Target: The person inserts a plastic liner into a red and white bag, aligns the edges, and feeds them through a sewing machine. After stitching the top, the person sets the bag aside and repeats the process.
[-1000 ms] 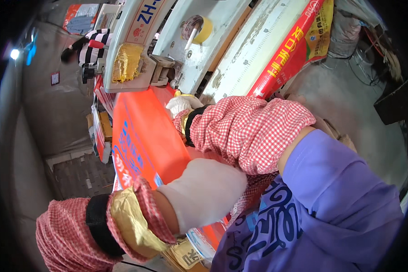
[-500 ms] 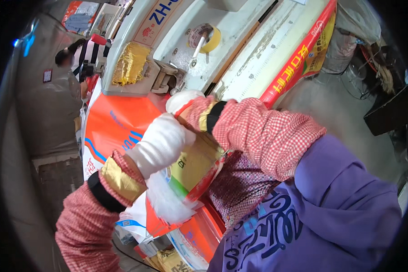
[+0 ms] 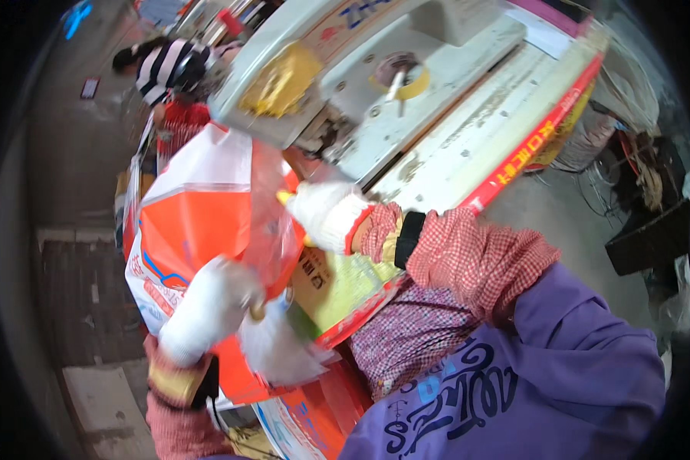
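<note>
A white and orange plastic sack (image 3: 194,230) spreads in front of the machine, creased and partly see-through along its right side. My left hand (image 3: 216,303), in a white knit glove, is closed at the sack's lower edge, with its fingertips blurred. Higher and to the right, my right hand (image 3: 326,217) is closed on the sack's right edge; yellow fingertips show on its glove. Below the right hand lies a yellow and green printed bag (image 3: 326,287). Crumpled clear film (image 3: 284,349) hangs under my left hand.
A grey machine (image 3: 345,115) with a flat bed stands ahead; a yellow cloth patch (image 3: 282,79) is on its corner. A tape roll (image 3: 414,83) rests on the bed. Red and yellow sheeting (image 3: 533,142) lines the bed's edge. Another person (image 3: 172,69) is at far left.
My hands have moved apart: the left down and left, the right slightly down and right. More of the sack shows between them. The view has shifted, so the machine sits farther right.
</note>
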A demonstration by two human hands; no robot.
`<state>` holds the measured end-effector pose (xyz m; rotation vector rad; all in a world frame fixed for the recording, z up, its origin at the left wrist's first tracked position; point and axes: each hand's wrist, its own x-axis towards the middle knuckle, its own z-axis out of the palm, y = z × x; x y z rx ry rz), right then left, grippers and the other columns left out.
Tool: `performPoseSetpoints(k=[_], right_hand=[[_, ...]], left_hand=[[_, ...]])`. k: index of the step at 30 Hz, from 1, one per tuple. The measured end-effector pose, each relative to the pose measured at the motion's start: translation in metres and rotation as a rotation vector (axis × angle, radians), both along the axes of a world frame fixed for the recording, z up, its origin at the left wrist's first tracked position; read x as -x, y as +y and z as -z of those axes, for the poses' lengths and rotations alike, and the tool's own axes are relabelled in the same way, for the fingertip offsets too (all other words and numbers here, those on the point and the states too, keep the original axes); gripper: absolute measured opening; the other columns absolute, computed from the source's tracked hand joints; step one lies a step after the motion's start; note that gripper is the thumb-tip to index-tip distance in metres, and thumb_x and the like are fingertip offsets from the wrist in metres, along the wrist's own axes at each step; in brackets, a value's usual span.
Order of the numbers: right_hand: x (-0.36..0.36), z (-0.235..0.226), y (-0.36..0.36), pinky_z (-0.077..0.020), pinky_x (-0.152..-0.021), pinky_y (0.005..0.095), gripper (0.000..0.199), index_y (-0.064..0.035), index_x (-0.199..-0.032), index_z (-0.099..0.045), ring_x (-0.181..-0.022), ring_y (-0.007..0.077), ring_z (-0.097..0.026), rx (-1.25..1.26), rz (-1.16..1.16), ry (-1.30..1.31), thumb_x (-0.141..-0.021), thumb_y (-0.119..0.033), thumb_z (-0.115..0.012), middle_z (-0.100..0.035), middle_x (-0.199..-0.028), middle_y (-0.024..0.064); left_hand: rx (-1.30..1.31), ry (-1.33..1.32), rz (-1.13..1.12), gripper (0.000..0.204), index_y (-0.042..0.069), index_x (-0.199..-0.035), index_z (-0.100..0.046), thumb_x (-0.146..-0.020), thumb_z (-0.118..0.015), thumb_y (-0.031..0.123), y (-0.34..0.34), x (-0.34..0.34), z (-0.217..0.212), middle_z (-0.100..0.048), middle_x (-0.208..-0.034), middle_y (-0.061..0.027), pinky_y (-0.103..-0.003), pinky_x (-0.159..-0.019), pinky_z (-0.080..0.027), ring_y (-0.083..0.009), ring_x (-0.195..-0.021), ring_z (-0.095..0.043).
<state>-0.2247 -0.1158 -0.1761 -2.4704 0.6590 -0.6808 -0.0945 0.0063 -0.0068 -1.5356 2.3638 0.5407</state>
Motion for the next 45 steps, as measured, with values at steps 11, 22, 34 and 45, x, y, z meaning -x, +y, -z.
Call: performPoseSetpoints(k=[11, 22, 34, 45], right_hand=[[-0.013, -0.07, 0.055, -0.0441, -0.084, 0.0376, 0.02, -0.0057, -0.09, -0.063, -0.094, 0.0306, -0.056, 0.169, -0.211, -0.604, -0.074, -0.016, -0.068, -0.063, -0.101, 0.0111], [0.029, -0.033, 0.025, -0.0469, -0.066, 0.0358, 0.019, -0.0033, -0.089, -0.059, -0.076, 0.0268, -0.058, -0.175, -0.206, -0.394, -0.079, -0.016, -0.069, -0.06, -0.083, 0.0132], [0.021, -0.032, 0.14, -0.0517, -0.074, 0.0374, 0.042, -0.0036, -0.102, -0.063, -0.086, 0.0326, -0.065, -0.323, -0.312, 0.243, -0.086, -0.041, -0.058, -0.065, -0.087, 0.0217], [0.046, -0.087, 0.221, -0.038, -0.042, 0.0432, 0.009, -0.0151, -0.066, -0.06, -0.048, 0.0266, -0.053, 0.265, -0.944, -0.438, -0.065, -0.023, -0.064, -0.048, -0.052, 0.0039]], left_hand=[[0.862, 0.144, -0.587, 0.085, -0.007, -0.135, -0.038, -0.065, -0.08, 0.016, 0.173, -0.075, -0.012, -0.042, -0.139, -0.0229, -0.041, -0.108, -0.032, -0.033, -0.129, -0.041], [0.662, -0.579, -0.648, 0.056, -0.003, -0.131, -0.045, -0.078, -0.057, 0.011, 0.191, -0.156, 0.173, -0.048, -0.133, -0.0213, -0.038, -0.103, -0.038, -0.0322, -0.124, -0.047], [0.586, -0.922, -0.829, 0.035, 0.006, -0.114, -0.058, -0.079, -0.051, 0.004, 0.333, -0.203, 0.153, -0.064, -0.097, -0.01, -0.035, -0.078, -0.051, -0.0239, -0.088, -0.062], [0.562, -0.93, -0.854, 0.016, 0.01, -0.091, -0.063, -0.08, -0.051, 0.008, 0.405, -0.183, 0.165, -0.065, -0.087, -0.0069, -0.033, -0.072, -0.053, -0.0219, -0.086, -0.064]])
